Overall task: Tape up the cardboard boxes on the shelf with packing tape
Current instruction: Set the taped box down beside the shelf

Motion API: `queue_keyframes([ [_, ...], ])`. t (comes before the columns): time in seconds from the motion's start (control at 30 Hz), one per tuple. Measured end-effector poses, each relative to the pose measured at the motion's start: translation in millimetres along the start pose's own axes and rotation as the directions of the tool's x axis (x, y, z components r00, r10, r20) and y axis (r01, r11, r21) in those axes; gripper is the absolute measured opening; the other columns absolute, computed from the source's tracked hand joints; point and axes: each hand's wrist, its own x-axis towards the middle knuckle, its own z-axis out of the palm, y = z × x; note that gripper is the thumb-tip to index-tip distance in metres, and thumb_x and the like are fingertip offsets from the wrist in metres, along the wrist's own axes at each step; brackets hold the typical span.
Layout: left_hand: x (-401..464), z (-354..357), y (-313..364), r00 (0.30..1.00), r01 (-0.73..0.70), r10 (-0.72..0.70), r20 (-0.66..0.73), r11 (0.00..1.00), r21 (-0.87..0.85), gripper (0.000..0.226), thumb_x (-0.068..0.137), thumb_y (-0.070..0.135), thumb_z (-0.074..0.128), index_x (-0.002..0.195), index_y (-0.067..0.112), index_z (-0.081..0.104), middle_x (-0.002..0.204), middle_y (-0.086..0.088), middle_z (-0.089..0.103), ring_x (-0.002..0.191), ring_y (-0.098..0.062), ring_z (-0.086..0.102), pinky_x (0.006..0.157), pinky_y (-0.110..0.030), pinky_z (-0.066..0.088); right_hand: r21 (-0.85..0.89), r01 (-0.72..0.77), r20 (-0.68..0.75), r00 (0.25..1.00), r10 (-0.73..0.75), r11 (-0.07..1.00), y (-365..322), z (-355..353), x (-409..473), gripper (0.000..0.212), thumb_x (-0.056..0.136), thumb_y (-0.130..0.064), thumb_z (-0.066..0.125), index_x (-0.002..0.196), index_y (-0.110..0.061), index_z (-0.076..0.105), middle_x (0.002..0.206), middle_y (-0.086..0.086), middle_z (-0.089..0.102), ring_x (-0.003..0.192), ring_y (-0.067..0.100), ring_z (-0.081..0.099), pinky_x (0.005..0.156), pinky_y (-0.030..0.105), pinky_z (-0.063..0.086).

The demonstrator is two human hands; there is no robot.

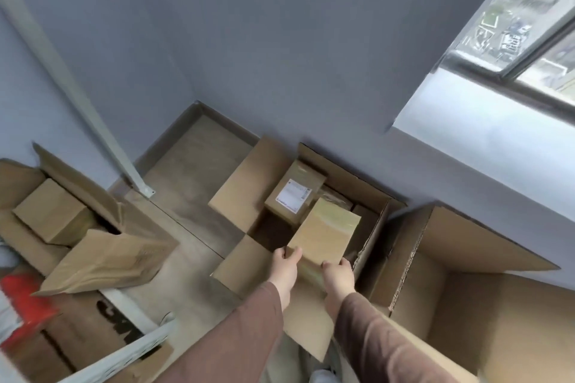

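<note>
Both hands hold a small taped cardboard box (323, 235) over a large open carton (249, 183) on the floor, a little past centre toward 5 o'clock; the left hand (286, 267) grips its near left corner, thumb lying on top and the other fingers curled under the edge; the right hand (339, 274) grips the near right edge, fingers (345, 262) curled over it; glossy tape runs across the box's top and far end; both arms wear brown sleeves (249, 329). Inside the carton, just beyond the held box toward 12 o'clock, sits a box with a white label (294, 194), with more taped parcels beside it at 1 o'clock. A second open carton (485, 298) stands at 4 o'clock, touching the first. At 9 o'clock another open carton (77, 196) holds a plain small box (49, 211), a flattened piece of cardboard (105, 261) leaning across it. A white shelf rail (133, 351) crosses at 7 o'clock, a blurred red object (21, 305) beside it. A window (529, 25) fills 2 o'clock.
</note>
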Motion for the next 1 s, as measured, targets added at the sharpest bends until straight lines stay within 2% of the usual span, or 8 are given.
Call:
queue_keyframes([
  [0.1,44.7,11.4,-9.0,1.0,-0.008,0.008,-0.002,0.998,-0.06,0.044,0.102,0.032,0.062,0.138,0.008,0.052,0.129,-0.005,0.063,0.12,-0.019,0.057,0.108,-0.033,0.042,-0.019,0.018,-0.033,0.999,-0.019,1.0,-3.9,10.6,38.0,0.056,0.103,-0.005,0.048,0.157,-0.007,0.033,0.149,0.017,0.052,0.135,0.034,0.05,0.109,0.035,0.039],
  [0.23,89.5,28.6,-17.3,1.0,-0.003,0.003,-0.004,0.992,-0.127,0.039,0.101,0.021,0.064,0.135,0.005,0.054,0.115,-0.003,0.065,0.103,-0.01,0.06,0.098,-0.028,0.043,0.013,0.039,-0.065,0.997,-0.038,0.999,-4.8,20.3,80.6,0.051,0.103,-0.004,0.041,0.154,-0.008,0.038,0.144,0.019,0.055,0.129,0.036,0.055,0.105,0.038,0.044],
  [0.43,124.5,45.4,-23.7,1.0,0.008,-0.007,0.005,0.972,-0.235,0.04,0.101,0.009,0.062,0.139,0.006,0.047,0.124,-0.007,0.061,0.101,-0.005,0.059,0.092,-0.022,0.044,0.015,0.06,-0.106,0.993,-0.058,0.998,-11.2,27.3,117.7,0.051,0.103,-0.005,0.04,0.154,-0.013,0.036,0.137,0.019,0.056,0.122,0.039,0.058,0.105,0.051,0.05],
  [0.57,142.5,49.9,-20.5,1.0,0.003,-0.008,-0.016,0.961,-0.276,0.028,0.101,0.007,0.062,0.125,0.002,0.05,0.113,-0.008,0.06,0.092,-0.006,0.057,0.089,-0.023,0.046,0.057,0.054,-0.128,0.991,-0.046,0.997,-12.3,33.4,129.9,0.047,0.101,0.0,0.042,0.145,-0.013,0.039,0.102,0.004,0.056,0.105,0.033,0.058,0.102,0.056,0.051],
  [0.67,153.8,50.7,-17.3,0.999,0.011,-0.021,-0.034,0.961,-0.275,0.022,0.1,0.007,0.064,0.117,0.002,0.052,0.111,-0.011,0.058,0.087,-0.007,0.055,0.081,-0.02,0.046,0.057,0.059,-0.133,0.99,-0.051,0.997,-11.7,35.5,137.7,0.042,0.099,0.003,0.048,0.139,-0.009,0.042,0.097,0.005,0.057,0.097,0.029,0.056,0.1,0.053,0.052],
  [0.87,153.7,52.3,-20.8,0.998,0.06,-0.063,-0.005,0.966,-0.25,0.032,0.1,0.013,0.065,0.126,0.005,0.047,0.125,-0.012,0.054,0.093,-0.005,0.055,0.098,-0.026,0.043,0.017,0.098,-0.117,0.989,-0.095,0.995,-10.8,29.9,144.2,0.051,0.096,0.007,0.047,0.144,-0.011,0.049,0.129,0.018,0.063,0.105,0.029,0.06,0.095,0.038,0.052],
  [0.93,148.5,50.4,-20.6,0.997,0.075,-0.075,0.009,0.969,-0.236,0.037,0.101,0.015,0.065,0.131,0.006,0.046,0.131,-0.013,0.051,0.098,-0.008,0.055,0.102,-0.027,0.043,0.008,0.084,-0.085,0.993,-0.083,0.996,-14.7,27.9,140.8,0.058,0.098,0.006,0.043,0.152,-0.013,0.043,0.138,0.015,0.06,0.107,0.024,0.056,0.09,0.026,0.044],
  [1.0,137.8,45.8,-20.7,0.997,0.081,-0.08,0.013,0.975,-0.208,0.044,0.101,0.016,0.064,0.139,0.005,0.044,0.137,-0.011,0.048,0.107,-0.013,0.053,0.108,-0.029,0.043,-0.019,0.063,-0.048,0.997,-0.064,0.998,-18.2,25.1,131.4,0.062,0.1,0.004,0.04,0.159,-0.014,0.033,0.148,0.012,0.053,0.123,0.026,0.054,0.092,0.024,0.038],
])
